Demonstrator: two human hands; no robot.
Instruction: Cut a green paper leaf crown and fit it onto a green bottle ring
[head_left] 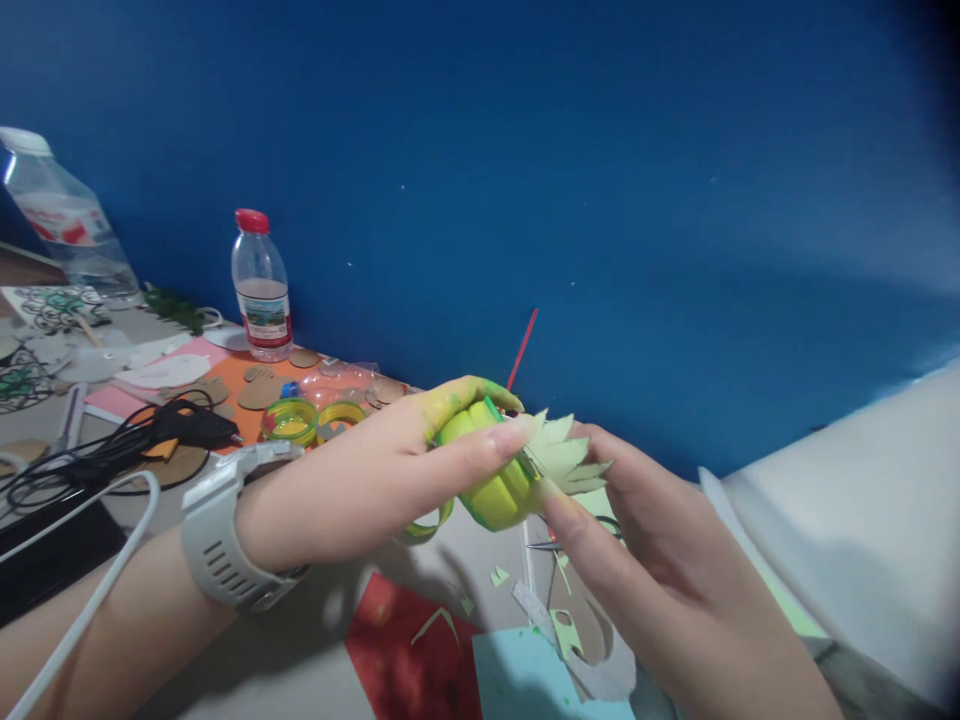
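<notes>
1. The left hand [397,450] is clamped on a yellow-green ribbed piece [504,500]: its thumb lies across the near side, and its paint-smeared fingers [466,390] curl over the far side.
2. Pale green pointed leaves [559,450] stick out from the end of that piece, just beyond the left thumb tip and between the two hands.
3. The right hand [660,540] has its thumb tip at the base of the leaves, on the near side, with a finger behind them; the other fingertips are hidden, so I cannot tell whether they pinch.
4. A thin red stick [523,350] slants upward beyond the left fingertips, in front of the blue wall [600,200].
5. Below the left thumb sits a yellow-green ring [444,520], partly covered by the hand.
6. Under the right thumb, a pointed metal tip [541,547] shows among paper scraps.
7. Nearer the person than both sets of fingers lie a red sheet [405,670] and a light blue sheet [525,675], side by side.
8. Well to the left of the left fingers, a red-capped bottle [264,300] stands upright near the wall.
</notes>
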